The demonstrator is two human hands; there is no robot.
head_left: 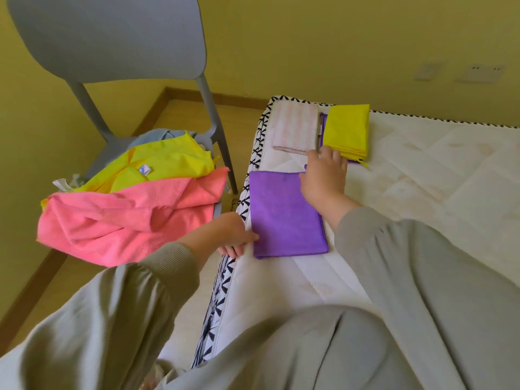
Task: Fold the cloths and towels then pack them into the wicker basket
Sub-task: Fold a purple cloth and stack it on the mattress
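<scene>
A folded purple cloth (pixel 288 213) lies flat on the bare mattress (pixel 439 170), close along its left edge. The left hand (pixel 232 235) sits at that edge by the cloth's near-left corner. Its thumb tip touches the cloth's side and its fingers curl loosely over the patterned trim, but whether it pinches the fabric cannot be told.

The right hand (pixel 323 175) lies beyond the cloth's far-right corner, palm down and fingers spread fairly straight. It holds nothing, and its fingertips reach the near edge of a folded yellow cloth (pixel 347 128).

That yellow cloth tops a small stack with purple showing beneath. Just beside it, at the mattress's far-left corner, is a folded pink-striped towel (pixel 295 129).

Off the mattress to the left, a grey chair (pixel 112 38) carries an unfolded heap of a pink cloth (pixel 126 218) over a crumpled yellow cloth (pixel 168 161).
</scene>
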